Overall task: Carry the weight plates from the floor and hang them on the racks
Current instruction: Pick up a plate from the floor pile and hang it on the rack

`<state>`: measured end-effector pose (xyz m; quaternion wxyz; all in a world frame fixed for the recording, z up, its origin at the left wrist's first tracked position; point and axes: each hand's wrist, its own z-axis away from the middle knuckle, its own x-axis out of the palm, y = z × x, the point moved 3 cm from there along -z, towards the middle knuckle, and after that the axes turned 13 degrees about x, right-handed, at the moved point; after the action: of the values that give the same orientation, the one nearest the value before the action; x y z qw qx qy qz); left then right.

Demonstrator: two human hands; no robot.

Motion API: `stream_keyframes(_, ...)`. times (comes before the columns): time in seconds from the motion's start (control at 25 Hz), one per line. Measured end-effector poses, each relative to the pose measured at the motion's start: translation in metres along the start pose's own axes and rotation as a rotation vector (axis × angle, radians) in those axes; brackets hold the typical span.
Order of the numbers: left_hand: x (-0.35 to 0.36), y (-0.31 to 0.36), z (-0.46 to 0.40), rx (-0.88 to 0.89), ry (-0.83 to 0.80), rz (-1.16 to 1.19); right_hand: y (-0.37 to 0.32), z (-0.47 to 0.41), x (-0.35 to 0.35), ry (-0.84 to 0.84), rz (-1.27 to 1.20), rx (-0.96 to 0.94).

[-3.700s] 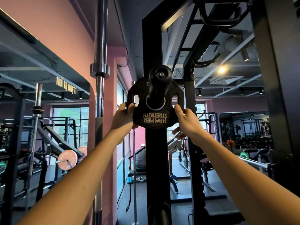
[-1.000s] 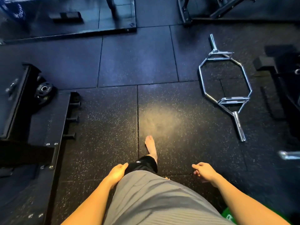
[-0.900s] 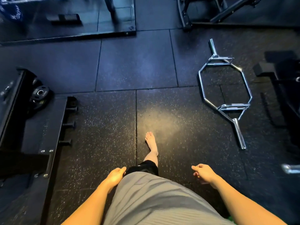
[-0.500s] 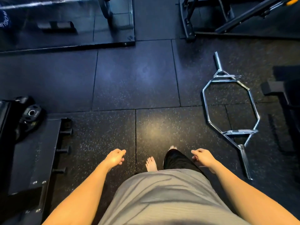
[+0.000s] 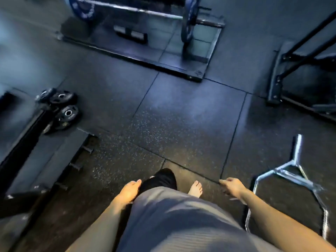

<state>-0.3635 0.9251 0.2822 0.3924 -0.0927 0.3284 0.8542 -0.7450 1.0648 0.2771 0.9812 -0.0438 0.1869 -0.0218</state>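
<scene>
- Small black weight plates [image 5: 62, 110] lay clustered on the rubber floor [image 5: 181, 115] at far left, beside a rack base [image 5: 27, 142].
- Left hand [image 5: 129, 190] hung relaxed, holding nothing.
- Right hand [image 5: 231, 187] hung loosely curled, empty, near a chrome hex bar [image 5: 291, 171].

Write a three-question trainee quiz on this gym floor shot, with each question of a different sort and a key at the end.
1. True or false: the left hand is carrying a weight plate.
2. Multiple choice: the small black weight plates lie A) at the left, beside the black rack base; B) inside the chrome hex bar; C) on the loaded barbell.
3. Fill in: the chrome hex bar lies on the floor on the person's ____ side, near the right hand.

Key: 1 false, as both hands hold nothing; 2 A; 3 right.
</scene>
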Motion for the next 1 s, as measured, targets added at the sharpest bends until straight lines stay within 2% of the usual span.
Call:
stream_keyframes(0.12,-0.008,0.015,-0.016,-0.133,0.025,0.162,-0.11,-0.016,-0.032,-0.004,0.188,-0.079)
stream_keyframes(0.16,-0.006,0.03,-0.044,-0.131,0.067,0.195,-0.148,-0.022,-0.038,-0.002,0.237,-0.107)
stream_keyframes(0.2,-0.009,0.061,-0.069,-0.171,0.118,0.326,-0.185,-0.029,-0.039,-0.004,0.29,-0.134)
stream_keyframes(0.24,-0.024,0.084,-0.084,-0.137,0.16,0.3,-0.223,-0.036,-0.038,-0.008,0.351,-0.158)
stream_keyframes(0.28,-0.029,0.096,-0.098,-0.021,0.11,0.253,-0.255,-0.044,-0.036,-0.016,0.405,-0.176)
stream_keyframes(0.32,-0.02,0.127,-0.149,0.133,0.245,0.156,-0.288,-0.051,-0.032,-0.02,0.448,-0.197)
stream_keyframes(0.36,-0.023,0.165,-0.2,0.136,0.32,0.091,-0.327,-0.056,-0.027,-0.018,0.493,-0.218)
stream_keyframes(0.4,-0.024,0.196,-0.242,0.07,0.32,0.202,-0.362,-0.057,-0.021,-0.017,0.54,-0.232)
stream_keyframes(0.48,-0.038,0.239,-0.301,-0.099,0.189,0.378,-0.438,-0.051,-0.007,-0.017,0.611,-0.276)
stream_keyframes(0.52,-0.074,0.222,-0.296,-0.131,0.21,0.461,-0.478,-0.046,0.001,-0.013,0.633,-0.304)
stream_keyframes(0.56,-0.113,0.211,-0.294,-0.063,0.315,0.453,-0.517,-0.041,0.009,-0.008,0.651,-0.333)
stream_keyframes(0.6,-0.154,0.197,-0.28,-0.038,0.281,0.463,-0.55,-0.035,0.018,-0.012,0.67,-0.345)
stream_keyframes(0.64,-0.201,0.189,-0.26,-0.154,0.201,0.426,-0.577,-0.03,0.028,-0.026,0.694,-0.347)
stream_keyframes(0.68,-0.23,0.193,-0.256,-0.154,0.257,0.444,-0.608,-0.028,0.041,-0.041,0.732,-0.344)
stream_keyframes(0.8,-0.29,0.18,-0.275,-0.228,0.292,0.587,-0.708,-0.025,0.091,-0.065,0.848,-0.376)
stream_keyframes(1.0,-0.342,0.198,-0.312,-0.395,0.335,0.756,-0.867,-0.015,0.191,-0.143,1.126,-0.495)
